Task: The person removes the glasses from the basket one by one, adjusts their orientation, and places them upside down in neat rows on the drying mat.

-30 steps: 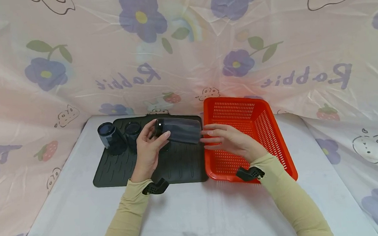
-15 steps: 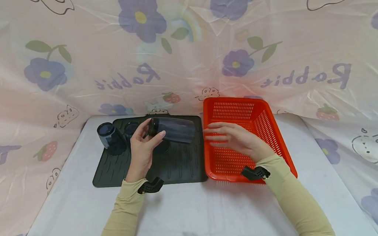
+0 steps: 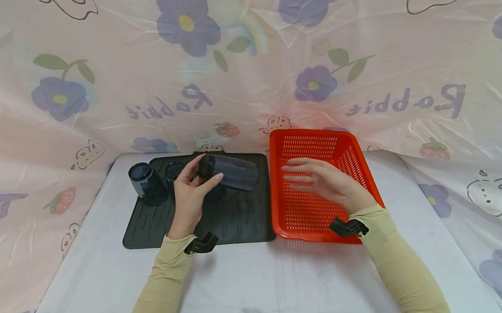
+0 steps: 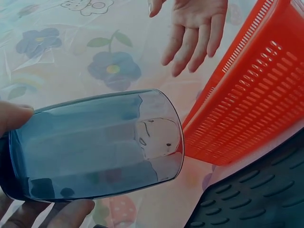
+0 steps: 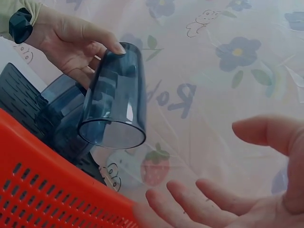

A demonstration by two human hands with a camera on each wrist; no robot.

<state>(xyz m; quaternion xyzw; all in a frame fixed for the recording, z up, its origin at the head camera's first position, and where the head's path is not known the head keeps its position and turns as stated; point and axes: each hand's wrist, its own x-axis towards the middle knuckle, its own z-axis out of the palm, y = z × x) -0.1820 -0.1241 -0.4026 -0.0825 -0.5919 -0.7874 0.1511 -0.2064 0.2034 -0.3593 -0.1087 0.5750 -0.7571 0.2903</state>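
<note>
My left hand (image 3: 188, 196) grips a clear blue-grey tumbler (image 3: 236, 171) by its base end, thumb on the near side. The tumbler lies tilted on its side in the air over the black ridged drying mat (image 3: 243, 221), its open rim pointing right. In the left wrist view the tumbler (image 4: 99, 142) shows nothing inside. My right hand (image 3: 323, 180) hovers over the red basket with fingers spread and nothing in them. Dark tumblers stand on the mat's left part: one (image 3: 147, 184) at the edge, another (image 3: 174, 171) partly hidden behind my left hand.
The red perforated basket (image 3: 283, 230) stands right of the mat, close against its edge. A white-covered table (image 3: 261, 283) spreads in front of both. A patterned curtain (image 3: 253, 77) rises directly behind them and along the sides.
My right hand has drawn away from the tumbler's rim, moving right over the basket. My left hand has carried the tumbler slightly left.
</note>
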